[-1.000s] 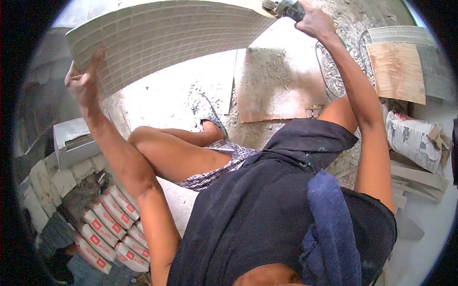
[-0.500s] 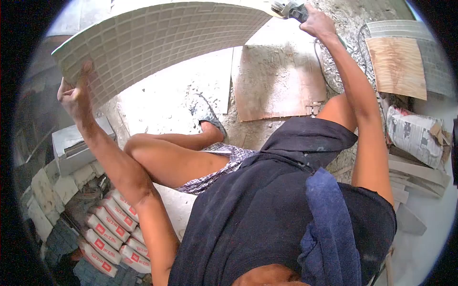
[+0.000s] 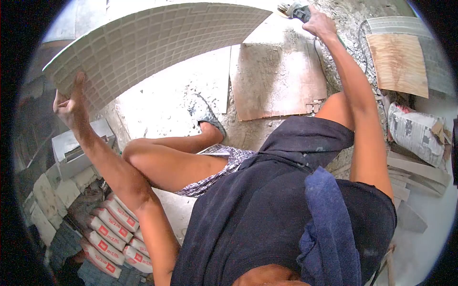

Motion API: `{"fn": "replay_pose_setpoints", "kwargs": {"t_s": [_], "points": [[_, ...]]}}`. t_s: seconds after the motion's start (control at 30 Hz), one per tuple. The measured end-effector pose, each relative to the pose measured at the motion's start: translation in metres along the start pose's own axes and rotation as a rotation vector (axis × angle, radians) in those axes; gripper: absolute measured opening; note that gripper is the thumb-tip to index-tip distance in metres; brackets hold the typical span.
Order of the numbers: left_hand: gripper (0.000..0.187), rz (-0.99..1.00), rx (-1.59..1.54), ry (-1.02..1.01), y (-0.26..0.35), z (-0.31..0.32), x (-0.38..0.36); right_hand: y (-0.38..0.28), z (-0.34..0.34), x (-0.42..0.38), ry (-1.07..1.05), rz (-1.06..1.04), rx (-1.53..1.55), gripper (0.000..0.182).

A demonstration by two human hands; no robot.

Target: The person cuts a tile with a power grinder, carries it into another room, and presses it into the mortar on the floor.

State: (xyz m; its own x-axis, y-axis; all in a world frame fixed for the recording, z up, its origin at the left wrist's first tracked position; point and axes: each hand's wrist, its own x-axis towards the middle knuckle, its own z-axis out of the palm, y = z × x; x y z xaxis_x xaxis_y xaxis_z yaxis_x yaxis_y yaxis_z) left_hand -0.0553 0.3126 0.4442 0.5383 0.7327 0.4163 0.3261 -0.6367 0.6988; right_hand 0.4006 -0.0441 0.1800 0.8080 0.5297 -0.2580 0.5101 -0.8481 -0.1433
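Note:
A large tile, its pale underside marked with a raised grid, is tilted up at the upper left. My left hand grips its lower left edge, thumb against the gridded back. At the top, my right hand is wrapped round an angle grinder. The grinder's head is just beyond the tile's right corner, with a small gap between them. Its disc is hard to make out in the glare. A dark cord runs down near my right forearm.
A dusty brown board lies on the rubble-strewn floor ahead. At the right are a wood-patterned tile, a torn sack and stacked offcuts. Several red-marked bags and a whitish box stand at the left.
My left hand and the tile's left end have shifted slightly left and down. The grinder in my right hand has moved a little right, and a gap shows between it and the tile's corner.

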Motion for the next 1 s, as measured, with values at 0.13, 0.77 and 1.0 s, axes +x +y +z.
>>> {"fn": "replay_pose_setpoints", "kwargs": {"t_s": [0.13,0.77,1.0], "points": [[0.030,0.023,0.030,-0.020,-0.001,0.000,0.000,0.010,0.014,0.009,-0.018,-0.013,-0.023,0.060],[0.038,-0.147,0.112,-0.010,-0.006,0.004,0.013,0.136,0.020,0.000,0.080,0.284,0.784,0.067],[0.049,-0.118,0.024,-0.064,-0.013,0.005,0.038,0.162,-0.012,-0.045,0.318,0.275,1.697,0.040]]}}
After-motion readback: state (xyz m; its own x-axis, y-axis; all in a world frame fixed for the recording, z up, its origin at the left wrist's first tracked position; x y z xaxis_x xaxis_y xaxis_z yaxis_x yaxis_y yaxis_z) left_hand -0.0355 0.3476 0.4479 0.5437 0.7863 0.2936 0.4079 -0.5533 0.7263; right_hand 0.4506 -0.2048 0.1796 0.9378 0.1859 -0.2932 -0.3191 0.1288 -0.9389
